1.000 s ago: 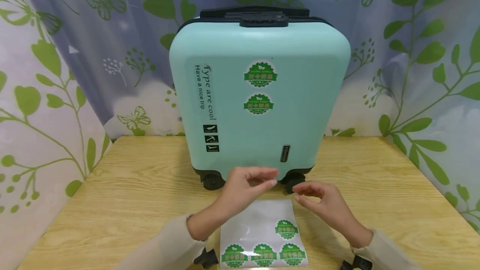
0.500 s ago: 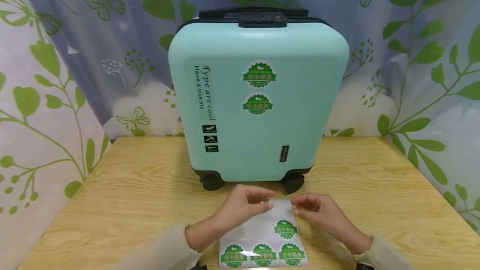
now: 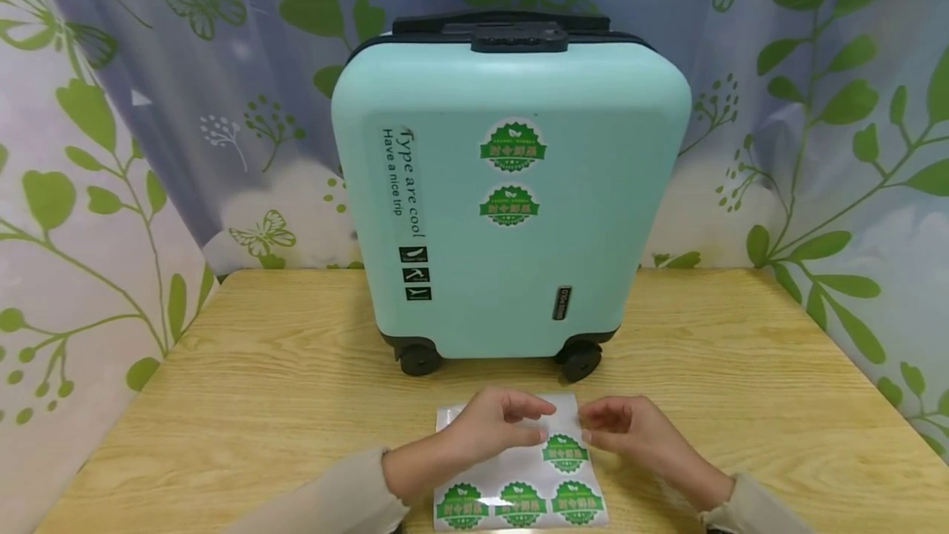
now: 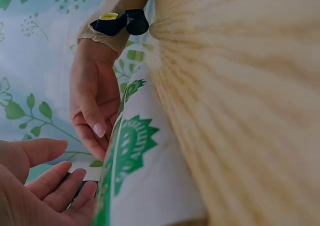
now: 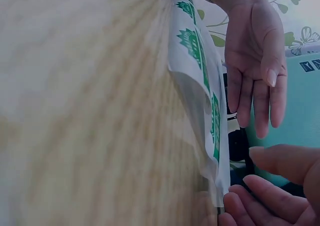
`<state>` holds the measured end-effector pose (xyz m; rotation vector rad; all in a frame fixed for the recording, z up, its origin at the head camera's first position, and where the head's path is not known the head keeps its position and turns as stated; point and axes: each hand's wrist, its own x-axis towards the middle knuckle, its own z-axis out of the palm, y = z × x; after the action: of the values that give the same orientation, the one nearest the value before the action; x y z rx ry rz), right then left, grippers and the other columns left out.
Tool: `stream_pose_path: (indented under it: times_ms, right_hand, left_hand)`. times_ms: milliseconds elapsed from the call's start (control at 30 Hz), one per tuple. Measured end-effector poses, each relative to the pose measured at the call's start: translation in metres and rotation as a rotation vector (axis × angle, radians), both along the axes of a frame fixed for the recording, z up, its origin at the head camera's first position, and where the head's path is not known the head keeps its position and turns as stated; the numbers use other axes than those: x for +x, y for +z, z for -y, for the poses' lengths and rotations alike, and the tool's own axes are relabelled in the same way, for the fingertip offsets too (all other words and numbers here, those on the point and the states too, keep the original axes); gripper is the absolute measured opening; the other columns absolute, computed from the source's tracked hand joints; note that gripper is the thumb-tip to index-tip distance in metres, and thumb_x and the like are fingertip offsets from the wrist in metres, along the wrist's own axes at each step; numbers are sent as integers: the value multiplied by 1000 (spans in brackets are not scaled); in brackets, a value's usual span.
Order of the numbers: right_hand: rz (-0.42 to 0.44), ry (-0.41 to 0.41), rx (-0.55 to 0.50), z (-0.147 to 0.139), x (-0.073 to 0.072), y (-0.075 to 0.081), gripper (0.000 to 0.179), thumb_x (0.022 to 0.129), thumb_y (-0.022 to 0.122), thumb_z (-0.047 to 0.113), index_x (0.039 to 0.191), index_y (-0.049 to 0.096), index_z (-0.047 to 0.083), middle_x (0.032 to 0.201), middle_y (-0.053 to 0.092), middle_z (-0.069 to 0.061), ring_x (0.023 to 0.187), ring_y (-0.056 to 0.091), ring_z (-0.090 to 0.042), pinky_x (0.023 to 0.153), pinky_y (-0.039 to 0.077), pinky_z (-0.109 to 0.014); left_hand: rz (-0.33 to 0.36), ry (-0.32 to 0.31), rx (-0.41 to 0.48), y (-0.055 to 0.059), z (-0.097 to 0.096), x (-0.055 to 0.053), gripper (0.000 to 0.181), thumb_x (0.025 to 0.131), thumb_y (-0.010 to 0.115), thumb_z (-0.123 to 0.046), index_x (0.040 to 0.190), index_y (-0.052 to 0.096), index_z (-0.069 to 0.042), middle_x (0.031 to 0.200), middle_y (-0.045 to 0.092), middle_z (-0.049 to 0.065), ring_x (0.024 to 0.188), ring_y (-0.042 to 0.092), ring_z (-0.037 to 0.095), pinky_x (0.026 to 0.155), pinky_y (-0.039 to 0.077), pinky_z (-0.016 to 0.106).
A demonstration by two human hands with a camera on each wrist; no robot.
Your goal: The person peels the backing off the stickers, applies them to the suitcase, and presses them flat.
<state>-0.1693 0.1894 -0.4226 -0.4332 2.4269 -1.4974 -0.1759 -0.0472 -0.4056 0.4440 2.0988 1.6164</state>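
A white sheet of stickers [image 3: 511,468] lies on the table in front of a mint-green suitcase [image 3: 578,188]. Several round green stickers [image 3: 521,504] sit along its near edge and right side. Over the sheet's left and upper part hovers my left hand [image 3: 493,435], fingers loosely bent and holding nothing. My right hand [image 3: 645,439] is at the sheet's right edge, thumb and fingers apart. In the right wrist view its fingertips [image 5: 232,201] are close against the sheet's raised edge; whether they touch it I cannot tell.
Two green stickers [image 3: 512,147] are on the suitcase front, one above the other. The suitcase stands upright on black wheels [image 3: 581,362] on the wooden table [image 3: 282,369]. A leaf-patterned curtain [image 3: 830,130] hangs behind and at both sides.
Both hands have come down and nearer, from in front of the suitcase's wheels to the sticker sheet. The sheet and suitcase have stayed in place.
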Motion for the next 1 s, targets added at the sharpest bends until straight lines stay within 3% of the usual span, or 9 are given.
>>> stream_pose_path:
  times_ms: [467,767,1000]
  right_hand:
    - [26,-1,-12,-2,1,-2,29,83,69,5,107,63,-11,102,67,-21,90,64,-25,75,53,-22]
    - [65,-56,-4,-3,7,0,31,84,70,10,106,65,-10,101,69,-19,89,66,-21,73,54,-25]
    - [129,-80,-60,-1,8,-2,36,83,71,9,110,62,-14,104,67,-22,90,67,-20,74,54,-25]
  left_hand:
    - [-22,18,-36,-13,-12,-3,29,78,74,-2,107,71,-6,114,67,4,114,56,24,94,46,42]
    - [-138,21,-110,-21,-15,0,35,75,76,-1,109,70,-4,111,69,5,117,55,23,100,43,38]
    - [-183,24,-146,-27,-18,2,38,73,78,-2,110,70,-4,112,68,4,116,56,21,100,43,34]
